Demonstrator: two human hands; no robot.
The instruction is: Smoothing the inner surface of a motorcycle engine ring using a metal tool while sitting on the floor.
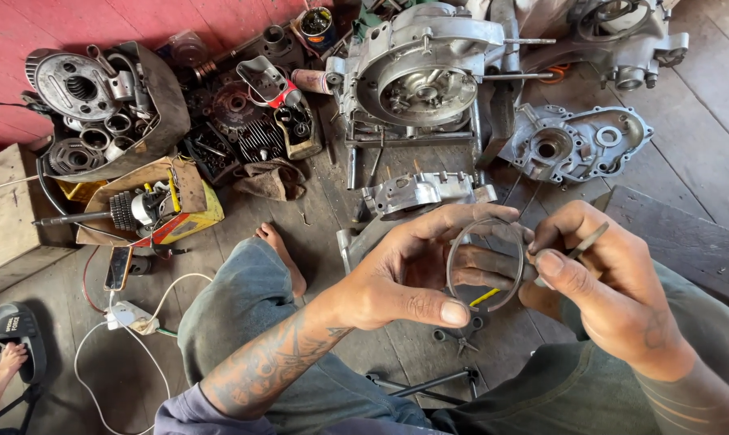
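Note:
My left hand (417,274) holds a thin grey metal ring (485,264) upright, thumb at its lower edge and fingers along its top and behind it. My right hand (602,278) pinches a slim metal tool (588,241) whose tip sits at the ring's right side. Both hands hover over my knees, above a wooden floor. A yellow-tipped tool (485,296) shows through the ring, lying on the floor below.
Engine casings lie ahead: a large one (417,76), a side cover (578,143), a smaller part (417,193). Boxes of greasy parts (107,105), a yellow carton (159,209), a phone (118,267) with white cable sit left. Another person's foot in a sandal (10,342) is at far left.

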